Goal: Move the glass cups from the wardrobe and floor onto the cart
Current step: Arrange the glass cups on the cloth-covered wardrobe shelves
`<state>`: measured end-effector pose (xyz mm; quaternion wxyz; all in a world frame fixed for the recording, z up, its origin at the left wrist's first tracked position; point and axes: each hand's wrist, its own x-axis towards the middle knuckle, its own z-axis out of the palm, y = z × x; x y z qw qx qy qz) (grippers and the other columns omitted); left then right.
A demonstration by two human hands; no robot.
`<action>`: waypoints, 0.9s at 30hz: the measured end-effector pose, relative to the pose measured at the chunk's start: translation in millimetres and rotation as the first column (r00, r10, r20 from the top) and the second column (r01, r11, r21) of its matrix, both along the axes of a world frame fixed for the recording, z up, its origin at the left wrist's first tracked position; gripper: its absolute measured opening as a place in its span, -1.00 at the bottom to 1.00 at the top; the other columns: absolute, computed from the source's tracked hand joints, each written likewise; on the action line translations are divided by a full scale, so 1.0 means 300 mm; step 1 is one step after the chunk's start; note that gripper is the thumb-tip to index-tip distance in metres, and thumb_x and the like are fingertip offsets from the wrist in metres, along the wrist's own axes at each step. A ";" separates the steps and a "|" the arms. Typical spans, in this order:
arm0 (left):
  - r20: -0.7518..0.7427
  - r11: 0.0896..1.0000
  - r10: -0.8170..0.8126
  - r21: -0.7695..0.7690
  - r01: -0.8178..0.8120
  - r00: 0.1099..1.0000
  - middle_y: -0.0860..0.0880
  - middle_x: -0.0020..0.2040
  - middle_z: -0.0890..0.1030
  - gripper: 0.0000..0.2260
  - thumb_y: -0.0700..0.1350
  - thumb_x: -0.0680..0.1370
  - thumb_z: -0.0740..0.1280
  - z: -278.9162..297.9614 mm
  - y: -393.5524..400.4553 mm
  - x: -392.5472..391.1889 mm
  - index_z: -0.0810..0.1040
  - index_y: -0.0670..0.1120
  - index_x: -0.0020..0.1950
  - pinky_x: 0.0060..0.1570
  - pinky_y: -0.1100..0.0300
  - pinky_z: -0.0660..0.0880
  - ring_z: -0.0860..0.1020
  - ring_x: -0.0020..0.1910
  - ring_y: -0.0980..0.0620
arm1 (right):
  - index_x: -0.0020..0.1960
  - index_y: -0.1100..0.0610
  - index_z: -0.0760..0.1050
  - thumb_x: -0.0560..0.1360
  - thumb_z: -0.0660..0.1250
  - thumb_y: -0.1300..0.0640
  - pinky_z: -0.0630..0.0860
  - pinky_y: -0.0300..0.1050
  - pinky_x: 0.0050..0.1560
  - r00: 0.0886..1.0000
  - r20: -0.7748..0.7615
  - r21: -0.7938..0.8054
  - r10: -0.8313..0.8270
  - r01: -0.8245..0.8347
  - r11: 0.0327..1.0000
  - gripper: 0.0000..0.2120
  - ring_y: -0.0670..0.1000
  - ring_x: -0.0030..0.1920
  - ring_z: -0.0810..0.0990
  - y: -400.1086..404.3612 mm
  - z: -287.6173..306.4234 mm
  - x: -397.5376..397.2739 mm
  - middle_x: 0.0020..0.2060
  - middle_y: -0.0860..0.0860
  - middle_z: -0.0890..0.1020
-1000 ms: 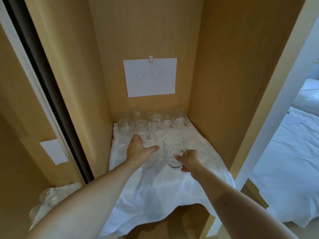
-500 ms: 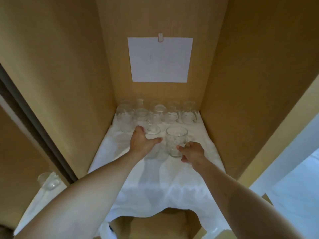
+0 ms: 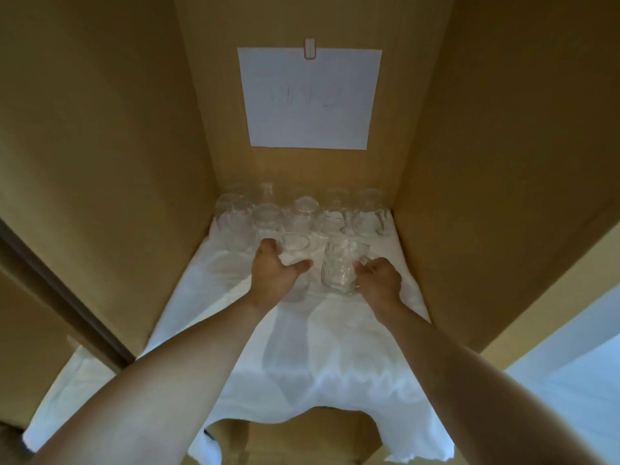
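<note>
Left hand (image 3: 273,275) curled round clear glass cup (image 3: 295,250), thumb across front, cup body mostly hidden behind palm. Right hand (image 3: 379,281) grips handle of second glass cup (image 3: 340,271), upright, patterned wall, thick base. Both cups on white cloth (image 3: 302,357) covering wardrobe shelf (image 3: 335,444). Back row (image 3: 302,214): at least six transparent cups against rear panel, outlines overlapping, exact count uncertain. One paper sheet (image 3: 310,99) clipped above, writing too faint to read. Cloth front edge hangs over shelf.

Tan wood compartment: back panel (image 3: 302,169) bearing clipped white paper sheet (image 3: 310,99); side panels left and right; white cloth (image 3: 302,357) draped over near edge.
</note>
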<state>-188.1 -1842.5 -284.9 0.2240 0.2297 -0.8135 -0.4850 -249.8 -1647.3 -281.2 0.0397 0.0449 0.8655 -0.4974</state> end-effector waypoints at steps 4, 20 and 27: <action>-0.020 1.000 -0.016 0.000 0.016 1.000 -0.05 0.09 0.57 -0.33 0.07 0.23 0.70 0.000 -0.039 -0.017 0.42 -0.11 0.15 0.09 0.02 0.55 0.58 0.06 -0.07 | -0.02 0.29 0.58 0.63 0.33 0.00 0.68 0.20 -0.03 0.990 0.118 -0.178 -0.081 0.102 0.979 -0.68 0.19 -0.12 0.71 -0.014 0.009 -0.025 -0.10 0.21 0.69; 0.050 0.992 -0.122 -0.008 0.123 0.991 -0.07 0.06 0.52 -0.31 0.12 0.21 0.69 -0.037 -0.173 -0.106 0.41 -0.09 0.13 -0.03 0.15 0.45 0.57 0.04 -0.12 | 0.21 0.41 0.49 0.70 0.10 0.25 0.57 0.20 0.20 0.737 0.666 -0.736 0.110 0.626 0.258 -0.72 0.29 0.34 0.53 -0.040 0.052 -0.042 0.33 0.31 0.53; 0.050 0.992 -0.126 -0.024 0.127 0.991 0.00 0.03 0.54 -0.33 0.15 0.20 0.69 -0.012 -0.148 -0.136 0.40 -0.03 0.10 -0.10 0.21 0.40 0.56 0.01 -0.02 | 0.24 0.31 0.41 0.62 0.17 0.22 0.65 0.17 -0.04 0.738 0.675 -0.615 -0.014 0.573 0.542 -0.76 0.31 -0.02 0.59 -0.013 0.046 0.001 0.05 0.31 0.52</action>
